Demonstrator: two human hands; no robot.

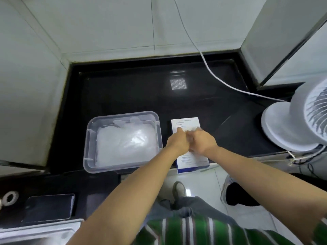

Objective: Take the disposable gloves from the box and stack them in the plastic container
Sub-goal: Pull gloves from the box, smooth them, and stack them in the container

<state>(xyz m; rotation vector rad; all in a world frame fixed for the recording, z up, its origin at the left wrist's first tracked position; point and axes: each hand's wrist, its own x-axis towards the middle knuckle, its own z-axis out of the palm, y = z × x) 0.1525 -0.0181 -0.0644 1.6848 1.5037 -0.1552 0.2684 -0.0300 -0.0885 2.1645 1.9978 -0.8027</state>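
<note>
A white and blue glove box (187,123) lies flat on the black counter, near its front edge. Both my hands are on top of it, side by side. My left hand (178,140) reaches onto the box with fingers extended toward the opening. My right hand (201,140) sits beside it, fingers curled at the opening on a thin clear glove that is hard to make out. To the left stands the clear plastic container (89,138), holding a stack of translucent gloves (123,144).
A white fan (299,121) stands at the right with its cable (212,71) running back across the counter. A dark phone (49,207) lies at the lower left, beside a sink rim (35,228). Tiled walls close in the back and left.
</note>
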